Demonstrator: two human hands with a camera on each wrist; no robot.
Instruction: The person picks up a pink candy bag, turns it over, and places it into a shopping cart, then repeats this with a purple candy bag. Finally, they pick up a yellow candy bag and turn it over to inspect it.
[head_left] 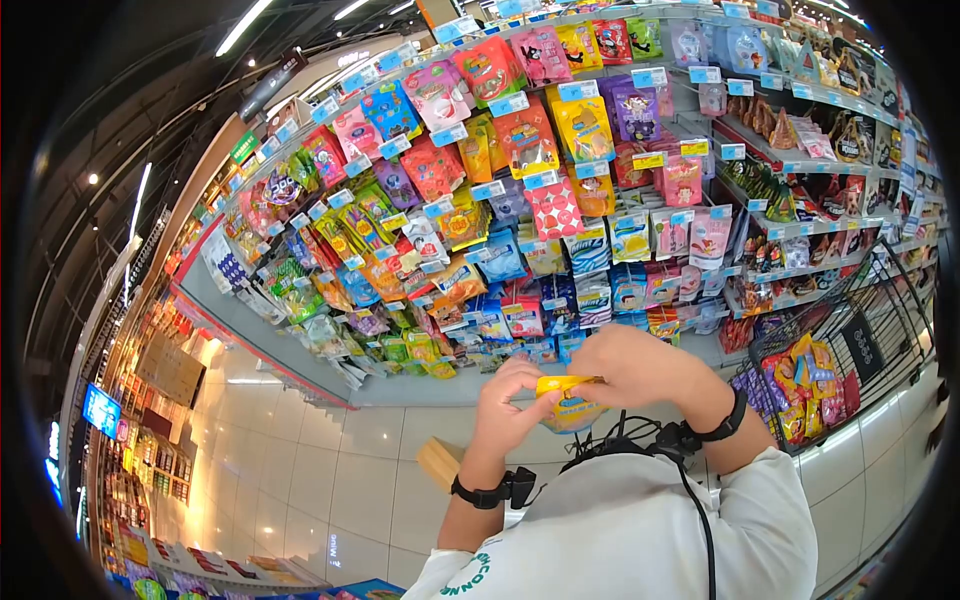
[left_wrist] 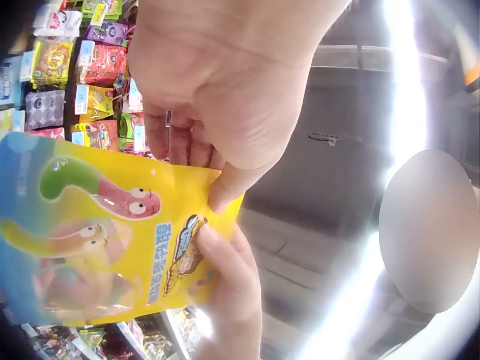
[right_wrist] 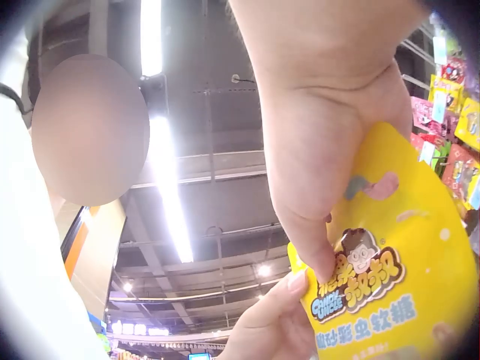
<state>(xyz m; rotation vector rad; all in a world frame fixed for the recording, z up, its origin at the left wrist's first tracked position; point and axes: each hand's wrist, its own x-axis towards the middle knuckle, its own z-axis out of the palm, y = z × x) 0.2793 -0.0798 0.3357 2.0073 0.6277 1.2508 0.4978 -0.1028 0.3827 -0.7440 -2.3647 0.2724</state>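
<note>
Both hands hold a yellow bag of gummy worms [head_left: 572, 414] by its top edge, in front of the person's chest. My left hand [head_left: 508, 402] pinches one top corner between thumb and fingers. The right hand [head_left: 645, 372] grips the other end of that edge. In the left wrist view the bag's front [left_wrist: 105, 225] shows green, pink and orange cartoon worms and a blue lower end. Its brand lettering [right_wrist: 358, 279] and a cartoon face appear in the right wrist view, close to the right thumb. The right hand's fingers are largely hidden behind the bag there.
A tall rack of hanging candy bags [head_left: 530, 140] stands directly ahead, with shelves of packaged snacks [head_left: 810, 150] to its right. At the right, a black wire shopping cart [head_left: 895, 290] holds purple and yellow snack packs [head_left: 808, 385]. Pale floor tiles [head_left: 370, 500] lie below.
</note>
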